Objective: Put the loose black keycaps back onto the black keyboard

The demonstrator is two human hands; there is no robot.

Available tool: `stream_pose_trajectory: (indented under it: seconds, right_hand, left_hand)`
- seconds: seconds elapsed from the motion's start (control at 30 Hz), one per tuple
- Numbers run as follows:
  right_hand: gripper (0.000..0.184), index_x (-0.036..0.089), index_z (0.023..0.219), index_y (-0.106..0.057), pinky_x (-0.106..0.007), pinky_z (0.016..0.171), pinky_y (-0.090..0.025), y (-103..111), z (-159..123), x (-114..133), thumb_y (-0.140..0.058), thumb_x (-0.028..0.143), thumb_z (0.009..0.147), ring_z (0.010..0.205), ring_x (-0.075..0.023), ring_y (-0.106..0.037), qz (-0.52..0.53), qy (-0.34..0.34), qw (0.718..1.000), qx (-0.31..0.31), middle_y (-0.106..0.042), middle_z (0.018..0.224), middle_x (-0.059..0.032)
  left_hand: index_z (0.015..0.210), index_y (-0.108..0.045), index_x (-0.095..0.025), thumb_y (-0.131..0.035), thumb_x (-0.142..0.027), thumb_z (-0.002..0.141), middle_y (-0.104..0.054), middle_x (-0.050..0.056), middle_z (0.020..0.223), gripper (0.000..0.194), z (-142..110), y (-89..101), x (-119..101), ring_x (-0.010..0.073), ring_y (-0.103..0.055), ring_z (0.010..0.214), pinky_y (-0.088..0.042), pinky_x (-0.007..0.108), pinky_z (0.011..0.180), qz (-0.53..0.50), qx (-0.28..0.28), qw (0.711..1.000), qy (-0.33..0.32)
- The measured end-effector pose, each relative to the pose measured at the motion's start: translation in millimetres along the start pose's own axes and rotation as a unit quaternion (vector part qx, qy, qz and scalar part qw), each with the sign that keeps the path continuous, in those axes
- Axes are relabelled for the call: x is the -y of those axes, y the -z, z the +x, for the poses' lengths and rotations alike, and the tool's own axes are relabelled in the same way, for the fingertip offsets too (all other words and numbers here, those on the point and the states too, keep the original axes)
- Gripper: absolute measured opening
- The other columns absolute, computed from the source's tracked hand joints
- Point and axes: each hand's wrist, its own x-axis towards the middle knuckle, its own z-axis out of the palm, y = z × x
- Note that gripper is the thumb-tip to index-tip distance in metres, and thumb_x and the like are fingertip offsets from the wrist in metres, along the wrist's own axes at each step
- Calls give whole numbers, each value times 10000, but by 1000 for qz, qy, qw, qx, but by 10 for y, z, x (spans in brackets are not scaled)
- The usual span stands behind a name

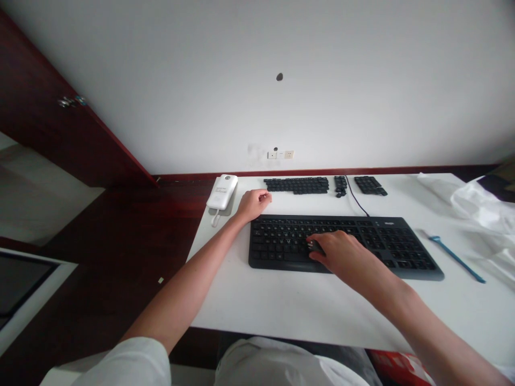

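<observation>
A black keyboard [289, 257] lies on the white table [281, 305] in front of me. My right hand [336, 249] is over its middle, thumb and forefinger closed around a small dark piece at the keys. That piece is mostly covered by the fingers, so I cannot make out what it is. Beside the keyboard's back left corner rests my left hand [254, 203], fingers curled in. Whether anything is inside it is hidden. Just past the left hand, loose black keycaps [298, 185] are laid out in rows. Two smaller groups of keycaps [340, 185] [368, 185] lie farther right.
A white device [222, 192] with a strap lies at the table's back left. A blue brush-like tool [458, 260] is right of the keyboard, near crumpled white plastic [478, 206]. The keyboard's cable [354, 197] runs back between the keycap groups. Behind stands a wall with sockets [280, 155].
</observation>
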Motion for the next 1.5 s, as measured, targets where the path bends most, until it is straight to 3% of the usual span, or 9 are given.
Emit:
stream_pose_trajectory:
  seconds: [0.1,0.2,0.3,0.37,0.53,0.63,0.97,1.17,1.5]
  right_hand:
    - [307,247,1234,-772,-369,796,-533,91,-1,-55,-719,264,932,943,-323,-761,24,-17,1000,-10,-804,983,-94]
    - [200,263,1077,-804,-313,692,-486,259,-50,-117,-728,382,935,743,-236,-715,118,-18,990,-80,-763,781,-21]
    - [339,232,917,-765,-286,534,-375,379,-91,-143,-738,570,892,544,-156,-537,275,-27,942,-188,-637,628,9]
    - [394,212,800,-677,-277,492,-318,387,-67,-123,-752,593,868,520,-128,-442,418,-28,876,-237,-545,599,18]
    - [500,236,593,-329,-258,420,-186,237,165,39,-717,380,874,464,-88,-210,731,10,640,-237,-234,534,78]
    - [497,239,555,-298,-257,396,-145,113,288,141,-694,311,846,433,-81,-163,779,15,586,-226,-195,493,86]
    - [554,241,524,-301,-249,402,-138,-137,323,245,-677,394,900,418,-71,-187,752,71,612,-237,-206,482,85]
    - [542,222,516,-351,-255,421,-128,-233,309,239,-690,373,912,431,-69,-205,749,77,610,-246,-229,492,76]
    - [555,214,538,-382,-272,455,-155,-376,305,215,-671,415,966,468,-78,-241,707,90,656,-247,-275,514,61]
  left_hand:
    - [771,-739,-165,-541,-341,936,-614,5,640,312,-3,-2,5,133,-491,610,-279,274,603,1,-3,1000,-4]
    - [769,-739,-166,-539,-338,931,-613,3,643,310,-7,-2,-7,129,-484,609,-280,276,607,-1,-7,1000,-4]
    - [766,-740,-166,-536,-335,928,-608,3,640,310,-10,1,-23,127,-480,608,-282,276,613,-1,-9,1000,-7]
    - [767,-740,-166,-535,-336,928,-607,2,638,311,-10,4,-30,127,-480,607,-284,275,615,0,-8,1000,-6]
    - [771,-744,-166,-536,-338,930,-616,3,640,313,-9,14,-39,131,-488,608,-282,276,608,3,-5,1000,1]
    - [768,-745,-168,-538,-336,930,-621,5,642,312,-9,15,-43,134,-494,610,-283,278,607,3,-4,1000,5]
    - [759,-735,-172,-537,-335,931,-602,2,625,310,-20,6,-42,142,-496,615,-285,282,608,-3,-7,1000,5]
    - [747,-727,-174,-541,-337,933,-578,-3,607,309,-16,6,-35,137,-484,602,-279,283,604,-6,-8,1000,5]
    - [762,-739,-175,-541,-351,936,-601,9,624,316,-9,0,-17,145,-489,615,-277,285,606,0,-9,1000,7]
